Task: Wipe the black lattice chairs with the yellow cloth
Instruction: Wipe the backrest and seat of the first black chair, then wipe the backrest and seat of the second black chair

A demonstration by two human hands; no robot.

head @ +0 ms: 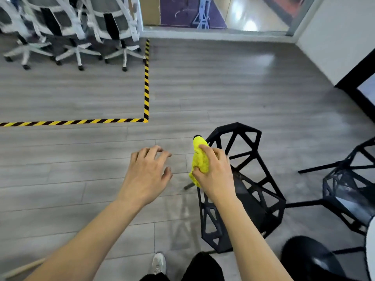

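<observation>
A black lattice chair [251,179] lies tipped on the grey floor at centre right, one leg pointing away from me. My right hand [215,173] grips the yellow cloth [199,159], which is wrapped round that leg; the leg's black tip shows just above the cloth. My left hand [148,173] hovers in the air to the left of the chair, fingers loosely spread, holding nothing. A second black lattice chair [345,191] lies on its side at the right edge.
Yellow-black hazard tape [146,82] marks an L on the floor. Several white office chairs [77,27] stand at the back left. A round black seat [310,258] is at bottom right. A wooden stick [22,268] lies at bottom left. My shoe [158,262] is below.
</observation>
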